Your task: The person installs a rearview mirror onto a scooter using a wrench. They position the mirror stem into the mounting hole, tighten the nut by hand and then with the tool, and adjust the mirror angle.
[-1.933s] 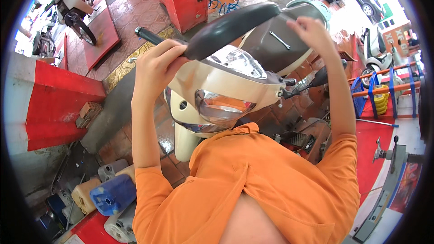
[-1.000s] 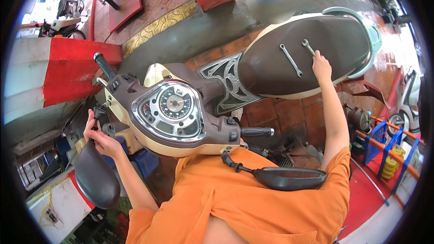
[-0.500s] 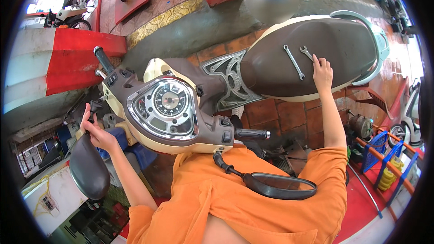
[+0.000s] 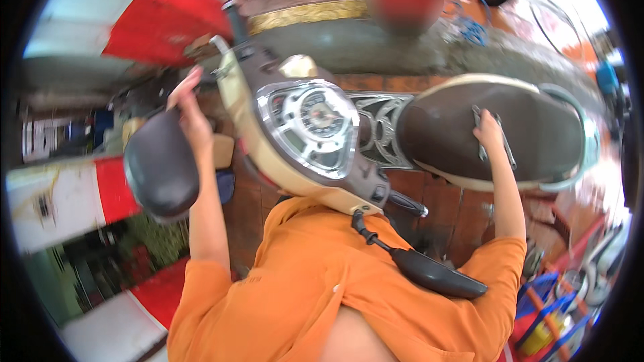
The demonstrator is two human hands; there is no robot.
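A cream-and-brown scooter stands before me, its round dashboard and chrome surround in the middle. My left hand is at the stem of a black rear-view mirror by the left handlebar; the fingers point up, and the hand covers the stem. Whether the stem is fixed to the handlebar is hidden. My right hand is closed on a wrench lying on the brown seat. Just right of it lies a second wrench. Motion blurs both hands slightly.
Another black mirror juts toward my body from the right handlebar. Red-and-white panels stand at the left. A blue-and-orange rack is at the lower right, and a blue hose lies on the far step.
My view has turned, shifting the scooter and tilting it clockwise in the picture. My right hand has gone from touching the wrench's end to gripping it. My left hand stays by the mirror stem.
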